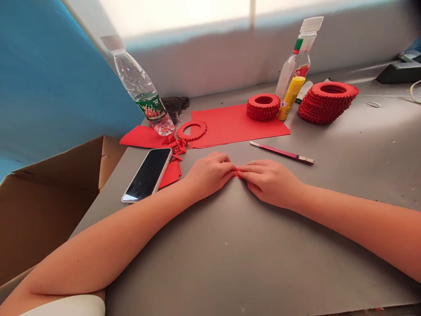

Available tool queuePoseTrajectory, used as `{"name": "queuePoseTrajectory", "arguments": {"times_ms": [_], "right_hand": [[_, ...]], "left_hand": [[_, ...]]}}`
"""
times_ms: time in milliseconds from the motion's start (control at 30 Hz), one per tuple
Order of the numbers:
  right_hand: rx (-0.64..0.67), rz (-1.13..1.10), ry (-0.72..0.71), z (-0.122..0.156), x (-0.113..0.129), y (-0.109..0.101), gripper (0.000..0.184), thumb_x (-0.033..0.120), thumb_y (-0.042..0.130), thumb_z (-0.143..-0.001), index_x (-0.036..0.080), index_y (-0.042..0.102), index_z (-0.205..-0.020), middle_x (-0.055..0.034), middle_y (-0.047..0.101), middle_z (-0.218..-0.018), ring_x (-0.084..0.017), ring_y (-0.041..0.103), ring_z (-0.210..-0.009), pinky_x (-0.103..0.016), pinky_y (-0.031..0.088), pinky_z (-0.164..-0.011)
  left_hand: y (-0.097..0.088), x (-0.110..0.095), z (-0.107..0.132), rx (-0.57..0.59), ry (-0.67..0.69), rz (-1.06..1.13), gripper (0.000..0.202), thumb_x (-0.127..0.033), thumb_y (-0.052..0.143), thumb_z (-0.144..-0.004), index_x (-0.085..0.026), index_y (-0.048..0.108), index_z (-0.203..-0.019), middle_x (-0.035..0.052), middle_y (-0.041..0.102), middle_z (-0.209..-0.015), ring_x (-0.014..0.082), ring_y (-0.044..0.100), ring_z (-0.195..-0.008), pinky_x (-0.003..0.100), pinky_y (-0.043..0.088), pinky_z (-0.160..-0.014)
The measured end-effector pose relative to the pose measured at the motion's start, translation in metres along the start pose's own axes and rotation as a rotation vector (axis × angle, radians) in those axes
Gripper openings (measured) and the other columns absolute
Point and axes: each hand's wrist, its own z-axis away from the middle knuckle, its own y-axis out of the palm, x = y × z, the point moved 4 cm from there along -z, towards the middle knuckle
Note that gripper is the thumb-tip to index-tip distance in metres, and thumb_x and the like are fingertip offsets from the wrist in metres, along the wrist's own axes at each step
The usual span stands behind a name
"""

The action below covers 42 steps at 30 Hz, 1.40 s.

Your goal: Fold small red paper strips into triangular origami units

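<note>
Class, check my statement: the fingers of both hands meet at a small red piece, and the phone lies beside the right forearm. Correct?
The side is wrong: the head view shows the phone beside the left forearm. The left hand and right hand do meet at a small red piece.

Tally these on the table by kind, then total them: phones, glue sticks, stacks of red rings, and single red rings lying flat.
Phone: 1
Glue stick: 1
Ring stacks: 2
Flat ring: 1
Total: 5
</note>
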Motion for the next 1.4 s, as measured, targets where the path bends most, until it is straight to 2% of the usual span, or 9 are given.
{"name": "queuePoseTrajectory", "arguments": {"times_ms": [233, 767, 1133, 1300, 1400], "right_hand": [[-0.054, 0.006, -0.049, -0.0019, 0.002, -0.0023, 0.026, 0.012, 0.043, -0.083, 0.01, 0.067, -0.091, -0.0076, 0.07, -0.093, -0.019, 0.063, -0.082, -0.032, 0.052, -0.078], [-0.022, -0.027, -0.046, -0.0033, 0.0018, -0.0011, 0.027, 0.01, 0.042, -0.082, 0.011, 0.066, -0.093, -0.0082, 0.07, -0.093, -0.019, 0.062, -0.083, -0.032, 0.052, -0.077], [-0.012, -0.047, -0.021, -0.0015, 0.0003, -0.0013, 0.026, 0.012, 0.042, -0.083, 0.011, 0.067, -0.088, -0.0089, 0.069, -0.089, -0.02, 0.06, -0.084, -0.032, 0.05, -0.079], [0.011, -0.057, 0.007, 0.0005, -0.0013, 0.0019, 0.025, 0.014, 0.042, -0.083, 0.013, 0.066, -0.088, -0.0097, 0.067, -0.087, -0.02, 0.057, -0.085, -0.033, 0.05, -0.074], [0.022, -0.075, 0.011, 0.0006, -0.0014, 0.0021, 0.025, 0.013, 0.042, -0.083, 0.013, 0.066, -0.088, -0.0097, 0.066, -0.086, -0.02, 0.057, -0.083, -0.033, 0.05, -0.074]], "left_hand": [[0.0007, 0.0008, 0.0001, -0.005, -0.002, 0.008, 0.026, -0.033, 0.041, -0.087, -0.023, 0.065, -0.088, 0.0023, 0.059, -0.088, 0.0153, 0.053, -0.083, 0.024, 0.04, -0.065], [0.0018, 0.0004, -0.0018, 0.03, -0.013, 0.003, 0.024, -0.033, 0.04, -0.088, -0.019, 0.059, -0.096, 0.0037, 0.059, -0.092, 0.0173, 0.052, -0.087, 0.027, 0.042, -0.072], [0.0003, -0.002, -0.0017, 0.041, 0.01, -0.039, 0.026, -0.033, 0.04, -0.088, -0.022, 0.063, -0.089, 0.0027, 0.059, -0.09, 0.0158, 0.052, -0.083, 0.026, 0.041, -0.067], [-0.0022, 0.0003, -0.0015, 0.014, -0.046, -0.104, 0.026, -0.038, 0.044, -0.086, -0.021, 0.063, -0.085, 0.0021, 0.059, -0.088, 0.0167, 0.053, -0.082, 0.025, 0.039, -0.061], [-0.0028, -0.0005, -0.0015, 0.004, -0.035, -0.086, 0.025, -0.038, 0.044, -0.086, -0.022, 0.063, -0.087, 0.0021, 0.059, -0.09, 0.0164, 0.053, -0.084, 0.025, 0.04, -0.064]]}}
